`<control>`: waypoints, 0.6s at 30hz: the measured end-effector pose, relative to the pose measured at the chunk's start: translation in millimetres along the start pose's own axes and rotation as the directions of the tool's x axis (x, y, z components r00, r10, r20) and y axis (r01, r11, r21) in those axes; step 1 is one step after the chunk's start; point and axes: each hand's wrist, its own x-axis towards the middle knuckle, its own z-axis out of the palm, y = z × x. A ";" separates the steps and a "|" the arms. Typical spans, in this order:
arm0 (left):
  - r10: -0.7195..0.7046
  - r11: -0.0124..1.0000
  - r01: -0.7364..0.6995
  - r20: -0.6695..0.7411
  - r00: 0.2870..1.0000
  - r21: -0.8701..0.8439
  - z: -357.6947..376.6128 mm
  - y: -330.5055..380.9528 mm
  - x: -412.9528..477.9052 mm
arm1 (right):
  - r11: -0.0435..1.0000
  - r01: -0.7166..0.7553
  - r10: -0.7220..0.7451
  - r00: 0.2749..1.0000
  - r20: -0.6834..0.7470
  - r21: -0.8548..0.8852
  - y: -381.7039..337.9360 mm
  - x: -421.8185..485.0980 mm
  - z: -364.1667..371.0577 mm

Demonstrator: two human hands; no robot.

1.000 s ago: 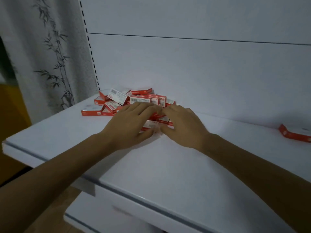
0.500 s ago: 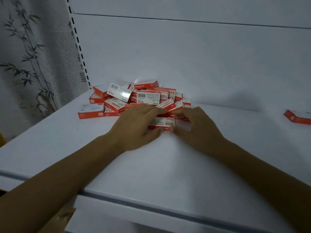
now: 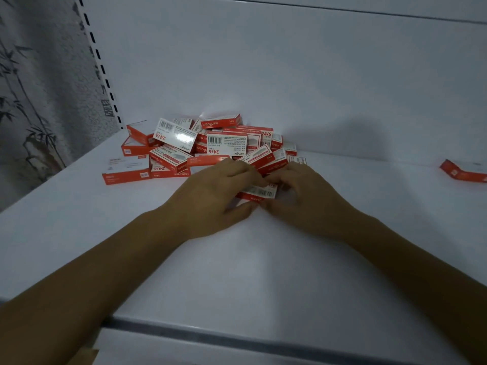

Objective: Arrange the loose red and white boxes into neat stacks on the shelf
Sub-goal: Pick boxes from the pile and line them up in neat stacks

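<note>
With both the left hand and right hand curled around one small red and white cardboard box at the jumbled pile's near edge on the white shelf, it is best squared flat before stacking.

White back panel behind, w/ a thin seam near top. Slotted upright strip at left, small label on it. Grey curtain w/ bamboo print far left. Brown floor patch bottom-left.
</note>
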 end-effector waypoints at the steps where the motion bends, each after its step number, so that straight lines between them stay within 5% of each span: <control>1: 0.001 1.000 -0.001 -0.003 1.000 0.003 0.2 -0.1 0.1 | 1.000 0.004 -0.003 1.000 -0.012 0.016 -0.6 -0.5 -0.9; 6: -0.009 1.000 0.009 -0.065 0.998 0.012 -1.9 2.0 0.4 | 0.993 0.079 -0.067 0.989 -0.132 0.084 2.0 -3.5 -9.7; 12: -0.081 0.997 0.083 -0.186 0.979 0.004 -6.6 1.6 1.5 | 0.986 0.161 -0.168 0.947 -0.274 -0.049 2.6 -4.1 -14.9; 18: -0.127 0.990 0.135 -0.200 0.971 0.026 -10.6 8.9 3.4 | 0.980 0.172 -0.191 0.945 -0.264 -0.096 4.5 -7.1 -19.9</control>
